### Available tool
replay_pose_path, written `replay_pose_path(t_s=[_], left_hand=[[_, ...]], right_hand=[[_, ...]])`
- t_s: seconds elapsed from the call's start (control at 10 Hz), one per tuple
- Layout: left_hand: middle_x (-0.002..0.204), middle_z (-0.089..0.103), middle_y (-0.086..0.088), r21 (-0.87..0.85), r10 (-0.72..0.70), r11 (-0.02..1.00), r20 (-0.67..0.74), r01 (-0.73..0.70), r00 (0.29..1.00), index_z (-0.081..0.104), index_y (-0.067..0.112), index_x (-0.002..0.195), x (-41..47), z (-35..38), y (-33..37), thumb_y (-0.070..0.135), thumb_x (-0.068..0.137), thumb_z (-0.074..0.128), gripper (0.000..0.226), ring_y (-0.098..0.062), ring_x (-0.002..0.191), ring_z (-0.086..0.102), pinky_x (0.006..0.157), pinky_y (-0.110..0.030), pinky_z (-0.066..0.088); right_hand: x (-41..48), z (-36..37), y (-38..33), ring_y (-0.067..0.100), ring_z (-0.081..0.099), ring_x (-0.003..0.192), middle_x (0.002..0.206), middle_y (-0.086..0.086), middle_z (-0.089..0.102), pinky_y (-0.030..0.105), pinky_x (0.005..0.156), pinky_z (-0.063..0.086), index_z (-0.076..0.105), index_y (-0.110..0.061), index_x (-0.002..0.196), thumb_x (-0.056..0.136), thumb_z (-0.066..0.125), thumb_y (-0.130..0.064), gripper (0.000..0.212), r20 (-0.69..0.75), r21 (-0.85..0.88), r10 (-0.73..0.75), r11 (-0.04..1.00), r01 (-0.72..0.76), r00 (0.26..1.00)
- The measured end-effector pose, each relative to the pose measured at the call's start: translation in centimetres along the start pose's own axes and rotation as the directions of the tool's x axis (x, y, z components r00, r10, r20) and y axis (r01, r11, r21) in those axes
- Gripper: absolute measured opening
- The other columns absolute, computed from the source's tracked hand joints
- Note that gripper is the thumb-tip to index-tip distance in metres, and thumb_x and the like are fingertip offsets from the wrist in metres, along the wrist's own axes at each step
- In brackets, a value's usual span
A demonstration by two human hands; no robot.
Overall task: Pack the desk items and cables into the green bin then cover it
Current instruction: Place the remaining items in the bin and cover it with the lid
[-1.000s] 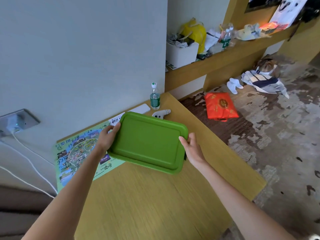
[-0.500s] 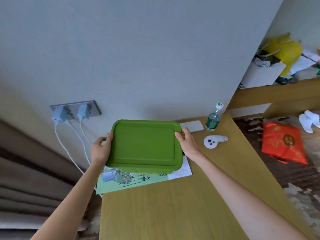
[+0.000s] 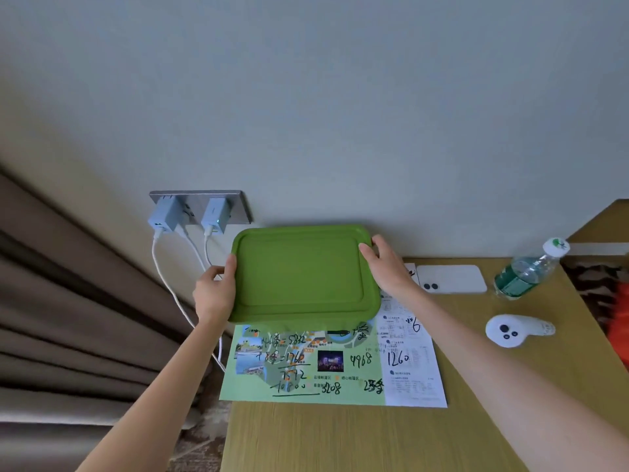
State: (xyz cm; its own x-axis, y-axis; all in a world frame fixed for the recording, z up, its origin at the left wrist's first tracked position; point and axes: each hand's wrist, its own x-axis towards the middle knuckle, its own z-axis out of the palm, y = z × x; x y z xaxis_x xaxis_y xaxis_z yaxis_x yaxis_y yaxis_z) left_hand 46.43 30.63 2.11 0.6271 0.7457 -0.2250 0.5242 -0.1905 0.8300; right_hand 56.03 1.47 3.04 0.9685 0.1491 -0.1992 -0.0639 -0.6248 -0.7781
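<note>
The left hand grips the left edge of the green lid. The right hand grips its far right corner, fingers curled over the rim. The lid sits over the far end of a printed map on the worktop, close to the wall.

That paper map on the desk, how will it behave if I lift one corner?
The paper map looks like one thin sheet lying flat, so it will probably flop and bend. Likely very light; a push would probably slide it over the smooth desk.
</note>
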Motion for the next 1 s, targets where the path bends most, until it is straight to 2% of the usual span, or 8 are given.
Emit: replay_pose_path(t_s=[0.1,0.3,0.5,0.6,0.7,0.8,0.9,1.0], left_hand=[[0.094,0.060,-0.004,0.033,0.010,0.999,-0.024,-0.010,1.000,0.067,0.018,0.102,0.9,0.5,0.1,0.066,0.086,0.052,0.053,-0.026,0.095,0.055,0.081,-0.036,0.047],[0.094,0.062,-0.002,0.128,0.085,0.989,-0.042,-0.079,0.995,0.068,0.015,0.106,2.0,1.0,-0.1,0.067,0.088,0.046,0.060,-0.023,0.091,0.054,0.076,-0.034,0.044],[0.089,0.060,-0.001,0.157,0.084,0.985,-0.057,-0.074,0.995,0.067,0.016,0.102,2.2,1.4,0.6,0.067,0.088,0.044,0.057,-0.024,0.087,0.054,0.074,-0.034,0.043],[0.092,0.059,-0.001,0.215,0.077,0.975,-0.057,-0.063,0.995,0.066,0.018,0.104,1.8,1.3,0.9,0.068,0.089,0.040,0.058,-0.024,0.086,0.052,0.073,-0.034,0.041],[0.095,0.057,-0.003,0.301,0.075,0.951,0.006,-0.074,0.997,0.062,0.014,0.112,1.4,1.2,1.4,0.064,0.094,0.033,0.061,-0.028,0.090,0.054,0.074,-0.035,0.039],[0.098,0.060,-0.009,0.351,0.058,0.931,0.116,-0.095,0.992,0.057,0.007,0.112,0.1,0.7,2.4,0.061,0.097,0.029,0.063,-0.028,0.088,0.054,0.073,-0.036,0.041],[0.093,0.059,-0.012,0.388,0.069,0.910,0.209,-0.148,0.975,0.056,0.003,0.103,-1.4,-0.7,3.4,0.054,0.099,0.032,0.057,-0.030,0.086,0.056,0.071,-0.035,0.042],[0.065,0.048,-0.005,0.339,0.127,0.920,0.221,-0.198,0.967,0.044,0.011,0.066,-3.6,-2.6,6.5,0.041,0.099,0.038,0.046,-0.027,0.071,0.049,0.060,-0.030,0.036]], right_hand=[[1.0,0.7,0.1,0.029,0.057,0.085,0.096,0.009,0.059,0.035,0.071,0.041,0.047,-0.016,0.104,0.101,0.038,-0.044,0.030,-0.016,-0.017,0.001,1.000,-0.002,1.000],[1.7,1.6,0.8,0.018,0.044,0.053,0.067,0.001,0.047,0.032,0.053,0.033,0.045,-0.018,0.102,0.101,0.036,-0.047,0.031,-0.097,-0.049,-0.035,0.998,0.030,0.995],[2.4,1.4,0.2,0.017,0.039,0.048,0.061,0.000,0.043,0.031,0.053,0.032,0.047,-0.016,0.103,0.102,0.035,-0.047,0.033,-0.099,-0.033,-0.028,0.999,0.025,0.995],[2.1,1.3,-0.2,0.025,0.052,0.061,0.066,0.000,0.049,0.034,0.059,0.038,0.046,-0.017,0.110,0.101,0.030,-0.051,0.038,-0.108,-0.133,0.019,0.991,-0.033,0.994],[1.2,0.9,-1.4,0.032,0.062,0.092,0.094,0.007,0.060,0.041,0.074,0.048,0.042,-0.016,0.127,0.103,0.027,-0.049,0.043,-0.102,-0.231,0.035,0.971,-0.058,0.994],[-0.8,0.3,-3.3,0.032,0.049,0.121,0.134,0.014,0.046,0.043,0.093,0.044,0.035,-0.011,0.140,0.103,0.033,-0.040,0.047,-0.123,-0.319,-0.028,0.948,-0.013,0.992],[-3.3,-0.5,-5.4,0.030,0.046,0.122,0.135,0.014,0.043,0.041,0.094,0.044,0.036,-0.010,0.139,0.103,0.037,-0.035,0.043,-0.137,-0.398,-0.141,0.914,0.076,0.980],[-6.0,-1.4,-9.1,0.028,0.052,0.113,0.134,0.011,0.042,0.034,0.080,0.043,0.038,-0.013,0.137,0.103,0.039,-0.032,0.039,-0.120,-0.310,-0.252,0.928,0.204,0.960]])
